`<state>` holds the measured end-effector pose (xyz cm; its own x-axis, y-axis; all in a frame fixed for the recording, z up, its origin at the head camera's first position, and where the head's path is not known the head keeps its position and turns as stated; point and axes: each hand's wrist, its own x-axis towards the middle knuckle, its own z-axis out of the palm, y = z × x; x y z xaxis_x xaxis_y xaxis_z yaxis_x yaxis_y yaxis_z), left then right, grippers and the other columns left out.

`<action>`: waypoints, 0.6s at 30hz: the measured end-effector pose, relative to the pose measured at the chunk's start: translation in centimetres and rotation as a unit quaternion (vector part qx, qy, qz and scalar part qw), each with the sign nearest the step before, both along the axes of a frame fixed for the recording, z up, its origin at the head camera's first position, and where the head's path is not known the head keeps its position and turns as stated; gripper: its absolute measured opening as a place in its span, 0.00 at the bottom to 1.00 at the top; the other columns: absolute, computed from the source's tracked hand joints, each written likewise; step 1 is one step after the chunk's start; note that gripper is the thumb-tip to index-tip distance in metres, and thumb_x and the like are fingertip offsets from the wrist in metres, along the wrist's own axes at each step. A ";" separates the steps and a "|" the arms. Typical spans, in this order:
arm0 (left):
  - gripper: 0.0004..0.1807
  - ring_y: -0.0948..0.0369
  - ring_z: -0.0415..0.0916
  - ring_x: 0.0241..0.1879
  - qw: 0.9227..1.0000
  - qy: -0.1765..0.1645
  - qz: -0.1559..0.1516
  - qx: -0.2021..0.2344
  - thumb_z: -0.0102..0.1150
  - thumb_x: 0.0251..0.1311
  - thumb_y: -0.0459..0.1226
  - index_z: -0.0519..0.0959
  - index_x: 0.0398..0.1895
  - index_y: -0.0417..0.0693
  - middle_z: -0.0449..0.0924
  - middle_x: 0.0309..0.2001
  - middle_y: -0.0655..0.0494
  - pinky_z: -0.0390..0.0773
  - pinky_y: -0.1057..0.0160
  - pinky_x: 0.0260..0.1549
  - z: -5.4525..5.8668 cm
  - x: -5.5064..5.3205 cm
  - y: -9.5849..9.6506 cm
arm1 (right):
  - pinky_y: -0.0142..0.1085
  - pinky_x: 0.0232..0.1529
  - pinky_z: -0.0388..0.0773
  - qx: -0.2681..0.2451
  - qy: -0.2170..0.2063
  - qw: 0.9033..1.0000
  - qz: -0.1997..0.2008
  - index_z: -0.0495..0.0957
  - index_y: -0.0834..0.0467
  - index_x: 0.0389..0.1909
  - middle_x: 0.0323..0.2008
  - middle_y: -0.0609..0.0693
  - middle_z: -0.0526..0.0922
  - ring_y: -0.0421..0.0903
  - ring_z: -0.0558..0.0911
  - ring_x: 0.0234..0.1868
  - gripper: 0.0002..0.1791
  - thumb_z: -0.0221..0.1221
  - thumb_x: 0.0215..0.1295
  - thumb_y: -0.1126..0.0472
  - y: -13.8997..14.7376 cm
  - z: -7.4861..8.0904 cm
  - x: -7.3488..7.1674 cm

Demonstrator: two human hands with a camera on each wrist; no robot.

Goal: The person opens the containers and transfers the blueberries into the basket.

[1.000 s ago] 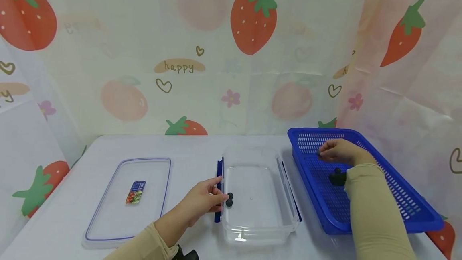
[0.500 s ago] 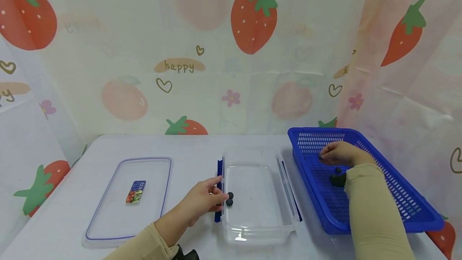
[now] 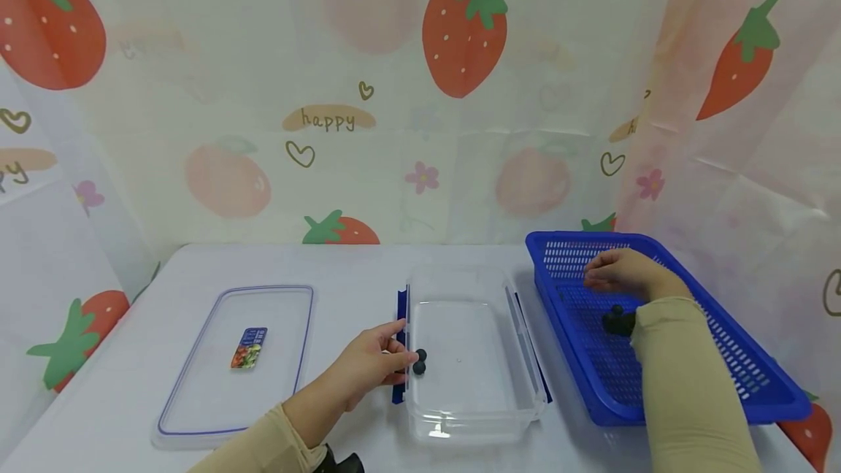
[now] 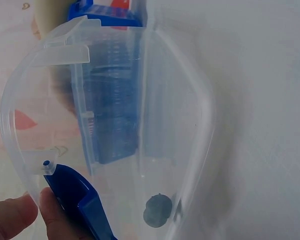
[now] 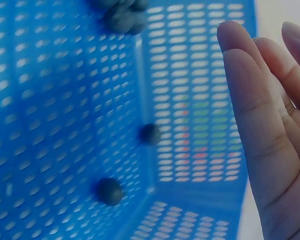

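Observation:
My left hand [image 3: 371,363] grips the near-left side of a clear plastic food box [image 3: 479,414], fingers by its blue clip [image 4: 85,207]. Two dark blueberries [image 3: 420,362] lie together inside the box by that side, and blur through the plastic in the left wrist view. My right hand [image 3: 624,274] hovers over the blue perforated basket [image 3: 565,349]. In the right wrist view its fingers [image 5: 262,130] extend with nothing seen between them. Below them, a cluster of blueberries [image 5: 122,15], a single blueberry [image 5: 150,134] and another blueberry [image 5: 110,191] lie in the basket.
A clear lid [image 3: 197,385] with a blue seal and a small fruit label [image 3: 249,348] lies flat on the white table [image 3: 355,276], left of the box. Raised basket walls stand to the right. A strawberry-print curtain [image 3: 394,79] hangs behind the table.
A dark blueberry showed at my right fingertips earlier and no longer shows there. That hand has shifted slightly up. My left hand keeps its hold on the box.

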<state>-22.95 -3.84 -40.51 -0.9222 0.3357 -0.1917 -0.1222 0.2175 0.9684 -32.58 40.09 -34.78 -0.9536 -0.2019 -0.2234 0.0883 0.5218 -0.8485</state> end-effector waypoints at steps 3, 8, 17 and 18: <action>0.40 0.60 0.75 0.31 1.000 0.001 0.000 0.001 0.61 0.56 0.34 0.53 0.69 0.42 0.70 0.33 0.49 0.81 0.64 0.35 0.0 0.0 0.0 | 0.42 0.49 0.76 0.014 0.020 1.000 0.012 0.66 0.75 0.50 0.41 0.58 0.78 0.49 0.80 0.44 0.19 0.52 0.66 0.63 -0.6 0.9 -0.3; 0.39 0.60 0.75 0.31 1.000 0.004 0.002 0.001 0.61 0.56 0.34 0.53 0.69 0.42 0.71 0.33 0.49 0.81 0.64 0.35 0.0 0.0 0.1 | 0.38 0.48 0.77 -0.008 0.041 0.999 0.035 0.64 0.75 0.52 0.45 0.62 0.76 0.45 0.80 0.43 0.20 0.52 0.66 0.64 -2.5 3.0 -0.8; 0.39 0.60 0.75 0.31 1.000 0.003 -0.001 -0.001 0.61 0.56 0.34 0.53 0.69 0.42 0.71 0.33 0.49 0.81 0.64 0.34 0.0 0.0 0.1 | 0.37 0.45 0.78 -0.053 0.052 0.993 0.091 0.66 0.75 0.48 0.38 0.55 0.79 0.47 0.81 0.42 0.17 0.54 0.64 0.67 -8.9 5.3 -1.1; 0.40 0.60 0.75 0.31 1.000 0.003 -0.001 -0.001 0.61 0.55 0.34 0.53 0.69 0.42 0.71 0.33 0.49 0.81 0.64 0.34 0.1 0.0 0.1 | 0.38 0.45 0.78 -0.050 0.052 0.992 0.102 0.68 0.74 0.48 0.39 0.57 0.80 0.48 0.81 0.43 0.16 0.54 0.64 0.67 -9.7 5.3 -1.1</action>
<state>-22.92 -3.74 -40.44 -0.9225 0.3378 -0.1865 -0.1154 0.2197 0.9687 -33.65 30.38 -29.49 -0.9076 -0.4090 -0.0948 -0.1015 0.4328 -0.8958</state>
